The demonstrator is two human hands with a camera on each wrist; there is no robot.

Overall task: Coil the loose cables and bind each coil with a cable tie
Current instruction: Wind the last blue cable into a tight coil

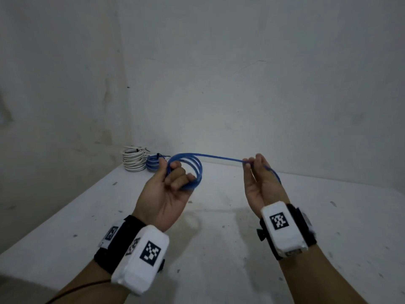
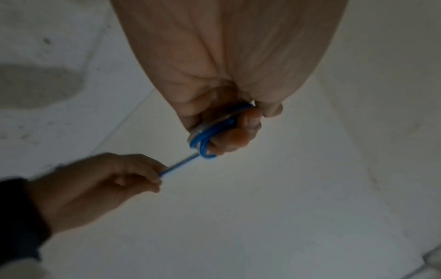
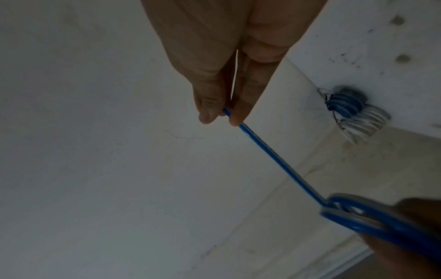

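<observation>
While the left hand [image 1: 168,189] clamps the blue coil [image 1: 190,170] above the desk [image 1: 219,238] and the right hand [image 1: 260,183] pinches its taut tail, any slackened grip could let the loops spring apart.

Dim and bluish-grey throughout, brightest on the wall behind the blue cable [image 1: 219,157]. Soft shadows under both forearms on the white table [image 1: 219,249]. Bowed lines toward the head view's edges. Darker and grainier at the wrists: left hand [image 2: 224,79] and right hand [image 3: 229,62] underexposed, near loops [image 3: 372,217] smeared, bound coils [image 3: 350,109] soft.
</observation>
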